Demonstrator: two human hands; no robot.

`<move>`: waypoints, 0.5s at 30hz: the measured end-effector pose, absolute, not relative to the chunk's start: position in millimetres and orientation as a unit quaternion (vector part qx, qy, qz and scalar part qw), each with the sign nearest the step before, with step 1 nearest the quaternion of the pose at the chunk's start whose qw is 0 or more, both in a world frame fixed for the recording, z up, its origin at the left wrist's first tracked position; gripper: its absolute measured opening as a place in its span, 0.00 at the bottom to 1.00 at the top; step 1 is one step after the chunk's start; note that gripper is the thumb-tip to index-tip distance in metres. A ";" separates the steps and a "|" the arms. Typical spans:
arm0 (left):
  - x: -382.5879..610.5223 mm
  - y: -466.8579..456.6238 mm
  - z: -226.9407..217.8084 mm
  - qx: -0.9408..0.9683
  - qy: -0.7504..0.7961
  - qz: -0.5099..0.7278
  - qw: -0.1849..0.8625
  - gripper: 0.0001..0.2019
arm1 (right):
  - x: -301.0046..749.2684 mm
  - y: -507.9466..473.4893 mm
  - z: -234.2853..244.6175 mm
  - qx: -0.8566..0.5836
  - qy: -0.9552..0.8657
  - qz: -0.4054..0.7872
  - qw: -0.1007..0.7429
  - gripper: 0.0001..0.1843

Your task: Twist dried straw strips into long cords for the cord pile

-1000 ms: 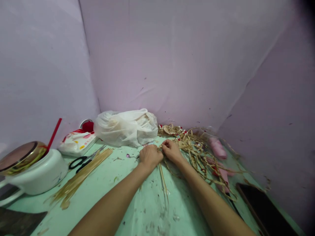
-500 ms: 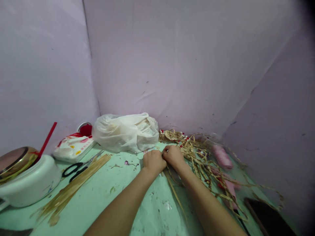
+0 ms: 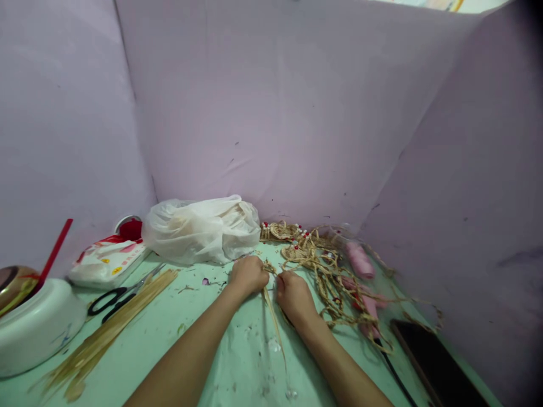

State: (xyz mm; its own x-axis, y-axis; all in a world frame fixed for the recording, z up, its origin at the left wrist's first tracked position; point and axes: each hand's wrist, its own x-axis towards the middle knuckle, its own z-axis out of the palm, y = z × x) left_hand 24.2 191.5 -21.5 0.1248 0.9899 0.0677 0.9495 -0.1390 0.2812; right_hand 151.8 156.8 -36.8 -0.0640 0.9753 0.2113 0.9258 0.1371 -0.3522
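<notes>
My left hand [image 3: 249,275] is closed around a small piece of braided straw [image 3: 268,266], which shows at its fingertips. Below that hand a loose straw strand [image 3: 275,322] trails down over the green tabletop [image 3: 237,362]. A short gap to the right, my right hand [image 3: 296,297] pinches the same straw work; the exact grip is hidden by the fingers. Just beyond it lies a tangle of braided straw cord [image 3: 326,282] with coiled straw pieces [image 3: 297,252] trimmed in red and white beads.
On the left are a straw bundle [image 3: 110,333], black-handled scissors [image 3: 108,302], a white pot [image 3: 46,328] and a tissue pack [image 3: 108,263]. A white plastic bag [image 3: 201,229] sits by the wall. Rightward are a pink thread spool [image 3: 360,260], a pink corded tool [image 3: 370,311] and a phone [image 3: 436,362].
My hands have moved apart, the right one drawing toward me, and braided straw now shows between them. The whole view has shifted, so things appear farther left.
</notes>
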 end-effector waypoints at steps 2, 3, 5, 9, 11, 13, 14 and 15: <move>24.5 193.3 -22.0 0.751 0.646 0.114 0.083 0.13 | 153.1 148.1 -36.1 -0.646 -0.735 0.068 0.194 0.12; 24.7 194.2 -22.1 0.754 0.642 0.111 0.083 0.13 | 153.9 143.5 -35.8 -0.640 -0.741 0.071 0.189 0.12; 25.5 195.8 -22.1 0.760 0.636 0.105 0.088 0.13 | 155.6 135.6 -34.7 -0.632 -0.750 0.071 0.180 0.13; 26.8 197.1 -20.9 0.758 0.635 0.104 0.104 0.13 | 158.2 131.6 -29.2 -0.639 -0.750 0.063 0.159 0.13; 26.8 195.6 -19.3 0.754 0.638 0.105 0.117 0.12 | 159.0 136.2 -25.6 -0.649 -0.743 0.055 0.153 0.14; 26.2 192.0 -17.1 0.753 0.637 0.099 0.132 0.11 | 159.3 142.9 -22.8 -0.659 -0.736 0.048 0.151 0.14; 25.8 189.5 -16.1 0.754 0.636 0.094 0.138 0.11 | 159.2 146.4 -21.9 -0.661 -0.734 0.046 0.150 0.14; 25.4 186.6 -15.1 0.755 0.634 0.090 0.143 0.11 | 158.9 149.7 -21.3 -0.661 -0.734 0.046 0.148 0.14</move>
State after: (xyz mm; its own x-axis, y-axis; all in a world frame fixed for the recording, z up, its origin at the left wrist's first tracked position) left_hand 25.4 186.6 -15.1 0.1798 0.9827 -0.0455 0.9315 -0.1552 0.3291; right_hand 158.9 149.7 -21.3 -0.0812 0.9843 0.1564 0.9570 0.1208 -0.2636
